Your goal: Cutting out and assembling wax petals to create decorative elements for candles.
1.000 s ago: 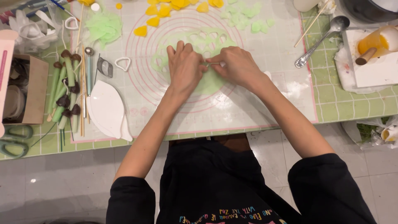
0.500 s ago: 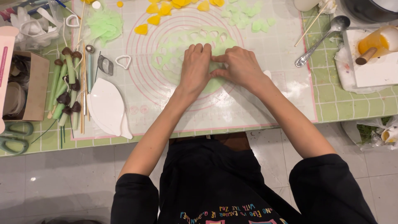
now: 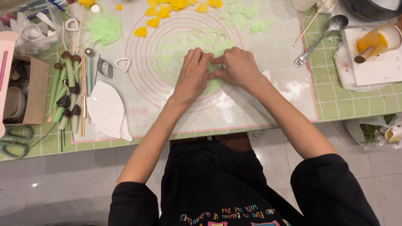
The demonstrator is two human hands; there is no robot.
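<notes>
green paste sheet (image 3: 176,52), thin, full of cut-out holes, flat on round-marked baking mat (image 3: 268,54) on surface. left hand (image 3: 191,75) palm down on sheet's near edge, fingers flat, grip open, holding nothing. right hand (image 3: 236,67) beside it, fingertips touching left's, pinched on the sheet's edge. yellow cut pieces (image 3: 176,6) at far side; white leaf-shaped mould (image 3: 106,109) left.

Pale green rolled sheet (image 3: 176,48): thin, flat, roughly round, lying at the centre of the ringed mat on the table. Surface perforated with many rounded cut-out holes, mostly across its upper and left parts. Lower right portion is hidden under the hands; the visible edge is irregular.
</notes>
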